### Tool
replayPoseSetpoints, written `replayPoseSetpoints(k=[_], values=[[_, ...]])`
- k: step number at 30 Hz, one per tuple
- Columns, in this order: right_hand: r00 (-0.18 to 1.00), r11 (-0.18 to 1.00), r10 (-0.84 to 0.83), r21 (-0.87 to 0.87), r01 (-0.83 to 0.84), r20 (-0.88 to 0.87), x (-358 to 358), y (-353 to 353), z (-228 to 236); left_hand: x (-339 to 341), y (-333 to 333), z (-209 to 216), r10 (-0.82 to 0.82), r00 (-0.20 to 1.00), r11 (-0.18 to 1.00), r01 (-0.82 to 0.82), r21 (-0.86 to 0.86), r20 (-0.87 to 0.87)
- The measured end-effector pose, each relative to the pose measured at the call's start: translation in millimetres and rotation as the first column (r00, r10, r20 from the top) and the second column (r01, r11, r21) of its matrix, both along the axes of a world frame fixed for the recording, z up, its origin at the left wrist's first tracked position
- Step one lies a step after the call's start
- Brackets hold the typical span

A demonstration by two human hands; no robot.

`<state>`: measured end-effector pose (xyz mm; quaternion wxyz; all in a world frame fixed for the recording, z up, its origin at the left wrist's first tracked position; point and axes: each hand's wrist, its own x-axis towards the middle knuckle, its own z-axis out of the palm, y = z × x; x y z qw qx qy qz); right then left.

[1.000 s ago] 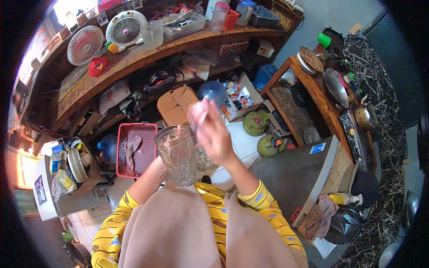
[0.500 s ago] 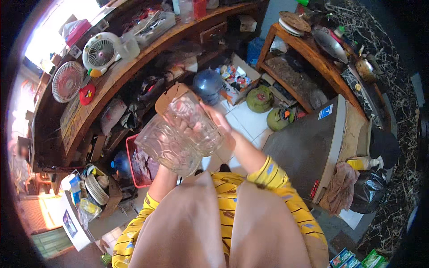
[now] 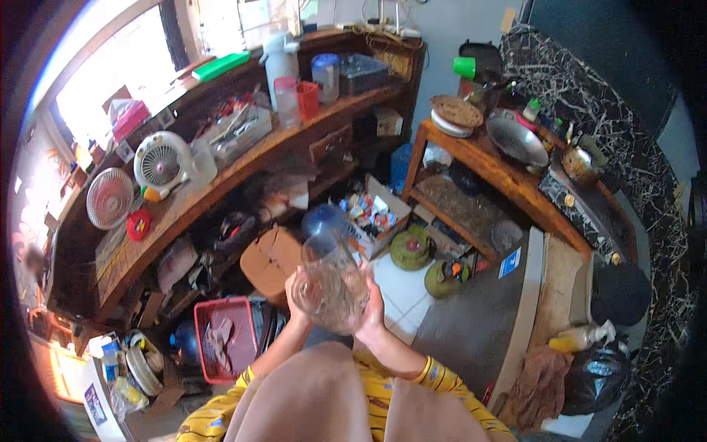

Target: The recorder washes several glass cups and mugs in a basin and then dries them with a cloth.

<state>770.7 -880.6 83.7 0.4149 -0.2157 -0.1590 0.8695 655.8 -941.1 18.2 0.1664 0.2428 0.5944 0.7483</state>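
A person in yellow striped sleeves holds a clear glass mug (image 3: 329,283) up in front of the chest, above a crowded room. The left hand (image 3: 298,291) wraps its fingers (image 3: 293,286) around the left wall of the mug, curled and pressed against the glass. The right hand (image 3: 370,309) cups the opposite wall, its fingers curled around the far side, where the glass partly hides them. The mug sits tilted between the two palms, its mouth turned up and away, with nothing under it but open air.

Below the fingers lie a brown cardboard box (image 3: 272,258), a red plastic basket (image 3: 224,337) to the left and a patch of white tiled floor (image 3: 401,291) to the right. Beyond the fingertips runs a long wooden surface (image 3: 243,166) carrying two small fans (image 3: 162,162) and plastic containers; off to the right stands a second wooden surface (image 3: 508,177) with a metal pan (image 3: 515,138).

The risk here is a slip: the mug is smooth, thick and probably heavy, and held high by side pressure alone. If either palm eased off or the tilt grew, it could slide out and drop onto the tiles, where it would likely break.
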Motion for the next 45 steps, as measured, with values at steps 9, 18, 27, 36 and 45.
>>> replayPoseSetpoints(k=[9,18,27,36,45], values=[[0.887,0.886,0.452,0.071,-0.459,0.092,-71.2,128.5,-37.8,-36.9,79.8,45.0,-0.058,0.974,0.998,0.051,0.037,0.219],[0.892,0.628,-0.141,0.735,-0.255,0.430,-182.0,235.3,-36.7,-132.3,178.8,51.1,0.034,0.981,0.999,-0.039,0.022,0.192],[0.559,0.756,0.435,0.051,-0.652,0.706,-183.2,310.6,45.5,-223.0,292.7,63.8,0.041,0.999,0.980,-0.038,-0.193,0.014],[0.560,0.711,0.257,0.237,-0.662,0.788,-178.3,428.2,-1.9,-199.3,394.8,81.5,-0.038,0.892,0.941,-0.120,-0.316,-0.451],[0.661,0.802,0.114,0.324,-0.502,0.742,-168.3,547.7,-6.5,-205.8,468.7,69.3,-0.264,0.912,0.958,0.209,-0.196,-0.316]])
